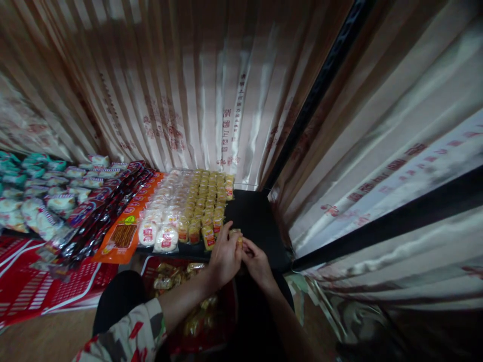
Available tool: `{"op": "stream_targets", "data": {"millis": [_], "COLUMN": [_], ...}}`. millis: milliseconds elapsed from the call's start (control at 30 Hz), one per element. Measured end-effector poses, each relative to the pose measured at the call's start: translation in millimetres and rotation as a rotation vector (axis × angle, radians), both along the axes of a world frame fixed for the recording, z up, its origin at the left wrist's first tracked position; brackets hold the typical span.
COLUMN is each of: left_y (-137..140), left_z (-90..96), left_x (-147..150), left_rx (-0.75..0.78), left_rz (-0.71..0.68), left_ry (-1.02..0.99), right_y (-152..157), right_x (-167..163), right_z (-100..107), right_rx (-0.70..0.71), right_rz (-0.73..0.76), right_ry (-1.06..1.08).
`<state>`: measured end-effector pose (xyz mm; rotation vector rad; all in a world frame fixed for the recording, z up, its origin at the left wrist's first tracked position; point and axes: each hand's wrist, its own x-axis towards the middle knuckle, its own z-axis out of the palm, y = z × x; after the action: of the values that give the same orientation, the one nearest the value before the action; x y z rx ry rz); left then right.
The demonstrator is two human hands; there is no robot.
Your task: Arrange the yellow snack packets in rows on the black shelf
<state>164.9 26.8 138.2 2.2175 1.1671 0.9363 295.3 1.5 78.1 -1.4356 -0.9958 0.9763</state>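
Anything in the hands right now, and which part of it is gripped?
A small yellow packet, held where the left hand and the right hand meet. They cover most of it, so which part each grips cannot be told.

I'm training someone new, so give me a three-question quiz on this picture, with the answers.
1. Which items lie immediately left of the rows of small yellow plastic-wrapped packets? A: flat orange packets; B: round white items in clear wrap; C: teal packets.
2. True or false: the red plastic basket of gold-wrapped packets sits lower than the flat black shelf.
3. What do the left hand and right hand hold?

Key: 1 B; 2 true; 3 a small yellow packet.
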Motion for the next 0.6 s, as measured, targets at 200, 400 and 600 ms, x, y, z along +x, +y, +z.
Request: {"op": "stream_targets", "data": {"millis": [200, 400, 600], "left_y": [9.3, 49.6, 87.8], "left_z": [-8.2, -22.9, -39.7], "left_x": [35.5, 72.1, 92.5], "left_rx": [-0.065, -0.389, -0.465], "left_rz": [-0.06, 0.117, 0.262], "left_ry": [-0.007, -0.121, -0.212], "right_y": [59.0, 106.2, 144.2], "right_x": [24.5, 35.0, 40.2], "right_z": [-16.6, -16.7, -20.3], "right_rx": [0.054, -0.027, 0.037], "right_rz": [-0.138, -0.109, -0.025], "right_ry": [-0.18, -0.434, -0.454]}}
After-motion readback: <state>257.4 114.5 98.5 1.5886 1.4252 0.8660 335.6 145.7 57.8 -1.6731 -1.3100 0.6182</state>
